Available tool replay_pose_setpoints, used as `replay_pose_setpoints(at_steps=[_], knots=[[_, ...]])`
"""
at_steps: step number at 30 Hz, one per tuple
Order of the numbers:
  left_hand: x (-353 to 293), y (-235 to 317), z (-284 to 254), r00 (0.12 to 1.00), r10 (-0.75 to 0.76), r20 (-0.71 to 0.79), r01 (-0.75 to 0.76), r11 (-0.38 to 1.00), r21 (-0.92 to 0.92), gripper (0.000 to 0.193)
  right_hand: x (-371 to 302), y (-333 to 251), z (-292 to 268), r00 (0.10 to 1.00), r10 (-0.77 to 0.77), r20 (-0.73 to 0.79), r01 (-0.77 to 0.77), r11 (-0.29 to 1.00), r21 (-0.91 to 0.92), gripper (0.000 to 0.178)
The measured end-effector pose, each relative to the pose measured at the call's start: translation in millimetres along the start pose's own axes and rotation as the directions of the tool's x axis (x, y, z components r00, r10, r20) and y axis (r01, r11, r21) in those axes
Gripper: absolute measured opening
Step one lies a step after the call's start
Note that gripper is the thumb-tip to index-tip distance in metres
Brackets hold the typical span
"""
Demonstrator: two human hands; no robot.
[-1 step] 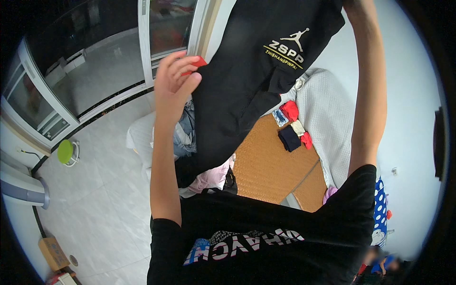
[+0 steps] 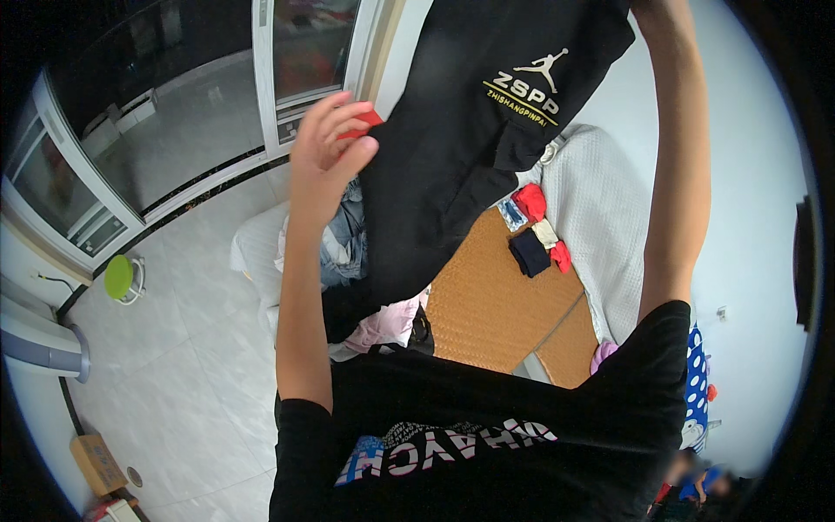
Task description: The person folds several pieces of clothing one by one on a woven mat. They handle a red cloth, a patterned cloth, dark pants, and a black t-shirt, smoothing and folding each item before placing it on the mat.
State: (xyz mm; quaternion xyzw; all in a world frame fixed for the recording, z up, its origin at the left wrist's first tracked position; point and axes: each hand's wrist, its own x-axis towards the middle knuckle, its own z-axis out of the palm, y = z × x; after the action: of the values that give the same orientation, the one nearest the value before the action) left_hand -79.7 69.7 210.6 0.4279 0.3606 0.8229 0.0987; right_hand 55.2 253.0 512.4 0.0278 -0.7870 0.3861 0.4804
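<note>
A large black garment with a pale printed emblem hangs in the air before me, running from the top edge down toward the lower left. My left hand is raised beside its left edge, thumb and fingers apart. Behind those fingers shows a small red patch; whether it belongs to the garment I cannot tell. My right hand is up at the garment's top right corner and seems to hold it up, its fingers cut off by the picture's upper edge.
Below lies a woven brown mat with small folded clothes and a pale quilt. Jeans and pink clothing are heaped at its left. A green stool stands near the sliding door; a cardboard box sits lower left.
My left hand has shifted slightly to the right and up, and the garment's lower part has moved a little right with it. My right arm is almost unchanged.
</note>
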Motion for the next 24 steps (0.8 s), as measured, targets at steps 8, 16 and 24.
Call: replay_pose_setpoints(at_steps=[8,16,24], knots=[[6,-27,31,0.999,-0.03,-0.038,0.03,1.0,-0.007,0.028,-7,-29,9,0.985,-0.171,-0.038,0.167,0.982,-0.089,0.019],[18,6,24,0.986,-0.005,-0.165,0.036,0.982,0.186,0.054,17,-29,-16,0.989,-0.083,-0.12,0.062,0.983,-0.17,0.021],[14,4,-12,0.96,-0.217,-0.178,0.25,0.948,0.197,0.058,29,-42,-1,0.992,-0.114,-0.055,0.095,0.955,-0.28,0.024]])
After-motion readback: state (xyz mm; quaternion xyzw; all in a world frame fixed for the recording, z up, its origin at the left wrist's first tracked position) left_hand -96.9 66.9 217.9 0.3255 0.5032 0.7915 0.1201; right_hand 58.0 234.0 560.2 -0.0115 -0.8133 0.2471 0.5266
